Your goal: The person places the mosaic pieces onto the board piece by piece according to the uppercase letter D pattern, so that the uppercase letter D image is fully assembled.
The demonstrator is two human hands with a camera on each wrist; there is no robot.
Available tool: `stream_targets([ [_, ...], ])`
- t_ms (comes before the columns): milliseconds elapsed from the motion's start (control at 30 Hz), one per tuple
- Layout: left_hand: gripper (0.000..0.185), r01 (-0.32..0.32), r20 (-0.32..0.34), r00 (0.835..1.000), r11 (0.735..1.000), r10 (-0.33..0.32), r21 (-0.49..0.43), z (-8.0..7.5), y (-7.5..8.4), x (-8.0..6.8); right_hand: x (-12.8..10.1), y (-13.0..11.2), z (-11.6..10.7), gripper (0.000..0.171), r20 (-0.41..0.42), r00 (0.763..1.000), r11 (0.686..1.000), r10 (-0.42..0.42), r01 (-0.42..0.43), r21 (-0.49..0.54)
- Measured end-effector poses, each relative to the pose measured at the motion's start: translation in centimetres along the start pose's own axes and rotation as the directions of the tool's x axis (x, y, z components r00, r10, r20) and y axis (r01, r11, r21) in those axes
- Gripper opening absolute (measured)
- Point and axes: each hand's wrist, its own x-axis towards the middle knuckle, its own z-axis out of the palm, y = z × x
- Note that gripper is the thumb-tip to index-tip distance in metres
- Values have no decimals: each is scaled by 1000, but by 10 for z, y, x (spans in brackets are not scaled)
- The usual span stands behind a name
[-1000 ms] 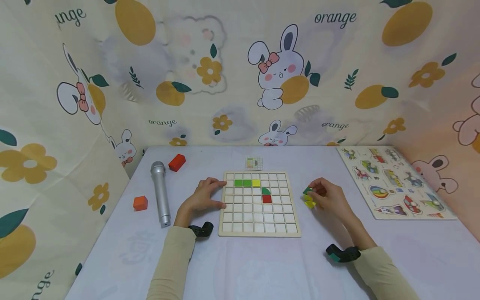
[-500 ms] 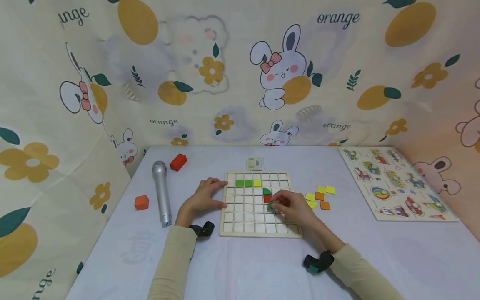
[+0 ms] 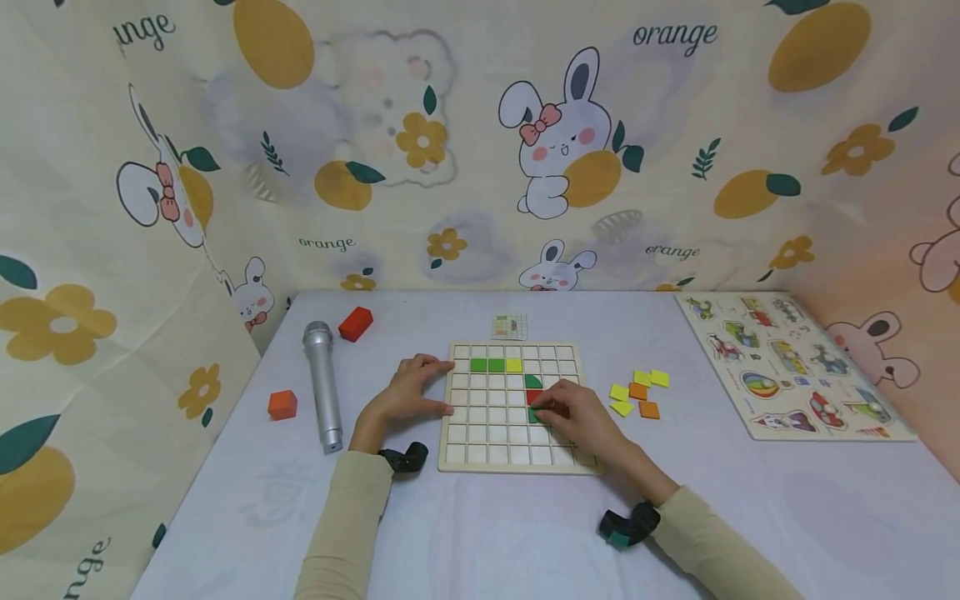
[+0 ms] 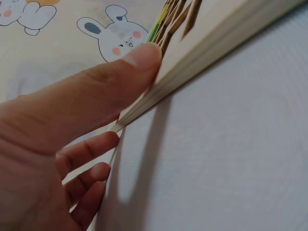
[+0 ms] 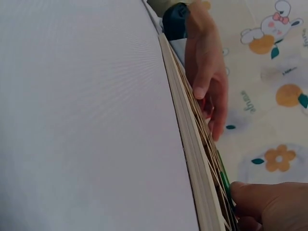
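Note:
A wooden grid board (image 3: 517, 470) lies on the table in the head view. Its cells hold two green square tiles (image 3: 478, 365), a yellow tile (image 3: 513, 365), a green tile with a rounded corner (image 3: 532, 381) and a red tile (image 3: 533, 396). My right hand (image 3: 581, 421) pinches another green tile (image 3: 533, 415) at the cell just below the red one, the fingers covering part of it. At the board's left edge rests my left hand (image 3: 405, 392), thumb and fingers spread. The left wrist view shows its thumb (image 4: 139, 60) on the rim.
Loose yellow tiles (image 3: 619, 392) and orange tiles (image 3: 648, 410) lie right of the board. Behind it is a small pattern card (image 3: 509, 326). A picture puzzle board (image 3: 795, 375) is far right; at left are a silver microphone (image 3: 322, 387), a red block (image 3: 356, 324) and an orange cube (image 3: 282, 405).
My right hand has carried the green tile leftward from the loose tiles onto the board, then slightly further left to the cell under the red tile. The left hand stays at the edge.

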Motion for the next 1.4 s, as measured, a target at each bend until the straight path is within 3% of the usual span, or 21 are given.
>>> stream_targets([
  [167, 78, 8, 1, 1000, 1000, -8, -5, 0, -1, 0, 0, -1, -2, 13, 51, 999, 1000, -3, 3, -9],
  [300, 78, 7, 1, 1000, 1000, -7, -6, 0, 0, 0, 0, 1, -4, 17, 84, 995, 998, -49, 52, -28],
  [700, 76, 1, -3, 1000, 1000, -1, -11, -1, 0, -1, 0, 4, -5, 17, 69, 991, 992, -119, 121, -27],
  [833, 76, -7, -1, 1000, 1000, 7, -12, -1, 0, -1, 0, 5, -13, 18, 43, 996, 996, -80, 82, -40],
  [1067, 77, -3, -4, 1000, 1000, 3, -14, -1, 2, -1, -6, 19, -39, 21, -45, 997, 992, 65, -69, -102],
  [1233, 77, -1, -4, 1000, 1000, 1, -16, -1, 2, -1, -17, 35, -60, 21, -101, 993, 980, 65, -82, -180],
  [1400, 77, -1, 3, 1000, 1000, 1, -8, 0, 0, 0, -28, 48, -77, 18, -72, 994, 974, 81, -94, -204],
])
